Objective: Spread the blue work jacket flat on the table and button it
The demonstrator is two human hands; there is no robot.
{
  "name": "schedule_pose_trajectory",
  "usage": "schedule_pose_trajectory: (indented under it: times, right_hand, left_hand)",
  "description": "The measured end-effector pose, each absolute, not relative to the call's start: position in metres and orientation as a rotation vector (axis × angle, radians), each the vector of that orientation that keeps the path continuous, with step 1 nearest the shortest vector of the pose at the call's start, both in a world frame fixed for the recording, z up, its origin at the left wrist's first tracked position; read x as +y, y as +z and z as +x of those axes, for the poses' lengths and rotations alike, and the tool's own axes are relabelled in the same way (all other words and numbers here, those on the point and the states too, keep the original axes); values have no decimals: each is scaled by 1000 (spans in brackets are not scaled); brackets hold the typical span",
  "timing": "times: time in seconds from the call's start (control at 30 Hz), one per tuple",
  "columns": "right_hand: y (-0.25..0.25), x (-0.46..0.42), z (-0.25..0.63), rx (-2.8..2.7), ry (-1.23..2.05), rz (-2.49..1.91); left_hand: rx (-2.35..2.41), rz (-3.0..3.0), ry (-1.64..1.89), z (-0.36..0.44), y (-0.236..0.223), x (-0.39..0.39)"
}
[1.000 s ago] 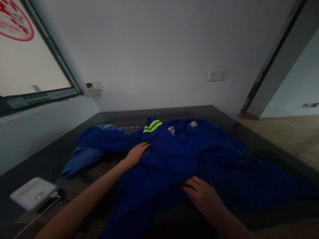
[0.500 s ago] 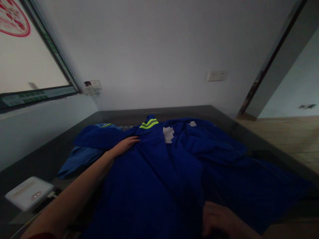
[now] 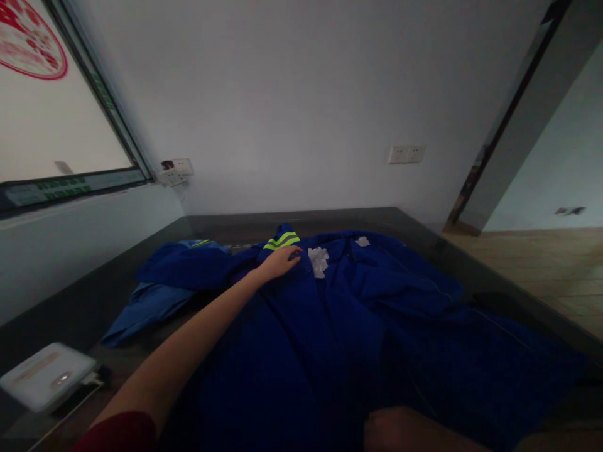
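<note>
A dark blue work jacket [image 3: 292,339] lies spread out over the dark table, with a yellow-green and grey reflective band [image 3: 282,241] at its far side. My left hand [image 3: 279,262] reaches over the upper jacket just below that band, fingers stretched forward and thumb apart, holding nothing visible. White, jagged-edged patches [image 3: 318,262] show on the jacket just right of my fingertips. At the bottom edge my right hand [image 3: 400,430] is closed over the lower jacket; its fingers are dark and partly cut off, so what they hold is hidden.
Folded blue cloth [image 3: 155,307] lies on the table's left part. A white box [image 3: 49,376] with a cable stands at the near left. Dark table [image 3: 348,217] meets the wall, which carries sockets [image 3: 406,154]. A dark flat object [image 3: 502,301] is at the right.
My left hand has moved right across the jacket, from its left side to beside the white patches. My right hand has slid slightly left and lower in view.
</note>
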State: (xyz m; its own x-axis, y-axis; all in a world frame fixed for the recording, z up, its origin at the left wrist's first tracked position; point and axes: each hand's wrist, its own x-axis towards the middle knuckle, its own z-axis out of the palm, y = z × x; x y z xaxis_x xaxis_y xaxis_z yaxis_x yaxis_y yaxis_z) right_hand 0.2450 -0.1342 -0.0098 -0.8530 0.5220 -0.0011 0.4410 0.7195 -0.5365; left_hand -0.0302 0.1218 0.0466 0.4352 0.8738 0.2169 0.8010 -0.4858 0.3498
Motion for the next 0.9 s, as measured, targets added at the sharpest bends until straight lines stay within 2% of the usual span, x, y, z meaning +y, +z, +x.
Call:
schedule_pose_trajectory:
  times: [0.13, 0.23, 0.37, 0.47, 0.63, 0.9]
  right_hand:
    - [67, -80, 235, -2569, 917, -918]
    - [86, -5, 224, -2474, 813, -943]
    - [74, 101, 198, -2479, 280, -1280]
    - [59, 156, 172, -2421, 159, -1438]
    - [33, 197, 138, -2339, 62, -1646]
    - [3, 204, 145, -2385, 182, -1915]
  left_hand:
    - [1816, 2281, 488, 14, 28, 136]
    - [1927, 2185, 488, 25, 10, 137]
    - [1943, 2148, 577, 21, -7, 132]
    - [1911, 2140, 669, 14, -13, 129]
    - [1850, 2126, 747, 2, -12, 135]
    - [1769, 2102, 947, -8, -1, 142]
